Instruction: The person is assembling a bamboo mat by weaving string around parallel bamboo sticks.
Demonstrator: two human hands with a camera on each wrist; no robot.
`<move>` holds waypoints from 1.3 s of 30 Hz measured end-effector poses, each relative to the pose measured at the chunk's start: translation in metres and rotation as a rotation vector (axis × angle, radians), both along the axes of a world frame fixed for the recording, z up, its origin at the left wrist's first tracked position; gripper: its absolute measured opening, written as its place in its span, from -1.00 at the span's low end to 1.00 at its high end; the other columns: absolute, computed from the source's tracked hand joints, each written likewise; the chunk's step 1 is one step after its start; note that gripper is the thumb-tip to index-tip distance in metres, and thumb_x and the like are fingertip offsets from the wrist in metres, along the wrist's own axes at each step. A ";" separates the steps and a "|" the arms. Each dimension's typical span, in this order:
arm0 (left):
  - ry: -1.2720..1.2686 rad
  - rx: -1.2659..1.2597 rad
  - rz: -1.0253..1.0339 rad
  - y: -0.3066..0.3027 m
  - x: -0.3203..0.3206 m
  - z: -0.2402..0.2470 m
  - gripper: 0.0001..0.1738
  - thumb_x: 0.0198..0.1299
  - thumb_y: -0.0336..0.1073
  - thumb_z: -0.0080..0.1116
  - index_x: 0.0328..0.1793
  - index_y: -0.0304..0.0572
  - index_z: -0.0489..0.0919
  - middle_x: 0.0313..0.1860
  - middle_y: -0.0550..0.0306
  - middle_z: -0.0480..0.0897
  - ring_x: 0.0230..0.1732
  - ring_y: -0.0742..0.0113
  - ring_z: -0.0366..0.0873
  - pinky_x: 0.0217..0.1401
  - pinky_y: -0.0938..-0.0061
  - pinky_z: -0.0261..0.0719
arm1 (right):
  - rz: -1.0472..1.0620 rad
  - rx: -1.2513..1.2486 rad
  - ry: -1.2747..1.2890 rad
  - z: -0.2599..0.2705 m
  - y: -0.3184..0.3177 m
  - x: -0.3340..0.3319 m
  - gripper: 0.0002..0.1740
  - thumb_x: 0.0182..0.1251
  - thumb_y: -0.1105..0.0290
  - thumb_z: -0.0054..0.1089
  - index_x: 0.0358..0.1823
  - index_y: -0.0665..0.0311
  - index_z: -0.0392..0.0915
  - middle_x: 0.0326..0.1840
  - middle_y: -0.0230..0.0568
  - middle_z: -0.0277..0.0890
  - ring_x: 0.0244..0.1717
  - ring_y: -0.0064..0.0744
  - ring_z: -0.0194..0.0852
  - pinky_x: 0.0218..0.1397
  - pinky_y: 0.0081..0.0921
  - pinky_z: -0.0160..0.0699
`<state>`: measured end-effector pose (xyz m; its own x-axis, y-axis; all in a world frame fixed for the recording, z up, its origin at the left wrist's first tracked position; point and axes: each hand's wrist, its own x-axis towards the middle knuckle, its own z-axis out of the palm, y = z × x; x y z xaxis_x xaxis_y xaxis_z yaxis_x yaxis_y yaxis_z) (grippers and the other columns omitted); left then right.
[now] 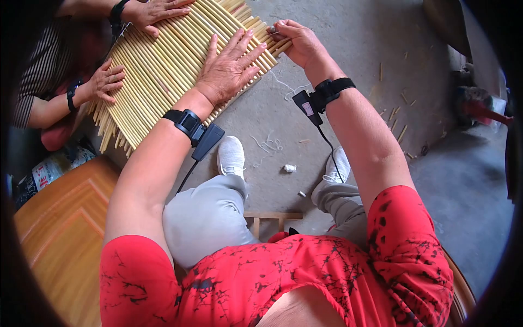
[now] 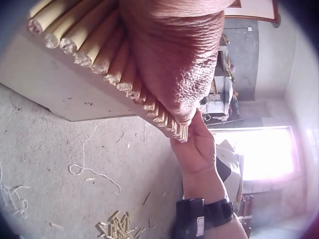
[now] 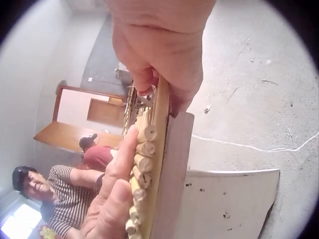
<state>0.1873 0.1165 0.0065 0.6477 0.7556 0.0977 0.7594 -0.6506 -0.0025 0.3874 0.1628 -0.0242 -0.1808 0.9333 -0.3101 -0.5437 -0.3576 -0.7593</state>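
Observation:
A panel of thin yellow sticks (image 1: 158, 71), laid side by side, stretches across the upper left of the head view. My left hand (image 1: 229, 68) lies flat on its near right part, fingers spread. At the panel's right corner my right hand (image 1: 302, 46) grips a crosswise stick (image 3: 161, 119) at the edge, thumb and fingers curled round it. A small silvery piece (image 1: 273, 29) shows by those fingertips. Round cut stick ends (image 2: 82, 59) line the edge under my left palm. Another person's hands (image 1: 105, 82) press on the panel's far left side.
Under the panel is a pale board (image 3: 174, 149). Loose white string (image 1: 267, 144), a small white bundle (image 1: 290, 168) and short stick offcuts (image 1: 402, 133) lie on the concrete floor. A wooden chair back (image 1: 71, 218) stands at lower left; a low wooden frame (image 1: 272, 216) is between my feet.

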 end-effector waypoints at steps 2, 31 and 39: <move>-0.030 -0.021 -0.014 -0.001 0.000 0.001 -0.46 0.27 0.01 -0.19 0.40 0.38 0.16 0.47 0.21 0.02 0.49 0.31 -0.16 0.43 -0.06 -0.37 | 0.022 0.015 -0.001 -0.001 0.000 -0.001 -0.90 0.28 0.41 0.04 -0.27 0.28 0.42 -0.28 -0.18 0.52 -0.08 -0.33 0.48 0.04 -0.37 0.43; -0.041 0.005 -0.057 0.000 -0.001 -0.001 -0.45 0.28 0.05 -0.23 0.42 0.39 0.13 0.47 0.24 0.01 0.48 0.28 -0.13 0.41 -0.11 -0.31 | -0.051 0.051 0.209 -0.007 -0.011 -0.002 -0.84 0.32 0.37 0.02 -0.18 0.30 0.39 -0.11 -0.08 0.50 -0.09 -0.37 0.49 0.13 -0.40 0.43; -0.075 -0.011 -0.065 0.001 0.000 -0.001 -0.45 0.26 0.08 -0.18 0.40 0.40 0.17 0.46 0.20 0.03 0.48 0.28 -0.13 0.40 -0.16 -0.32 | -0.073 0.025 0.239 -0.007 -0.011 -0.004 -0.87 0.32 0.39 0.01 -0.21 0.29 0.39 -0.15 -0.11 0.50 -0.13 -0.39 0.49 0.12 -0.43 0.45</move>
<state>0.1871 0.1179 0.0058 0.6864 0.7136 0.1402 0.7134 -0.6981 0.0604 0.3839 0.1520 -0.0311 -0.1777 0.9536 -0.2429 -0.7329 -0.2930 -0.6140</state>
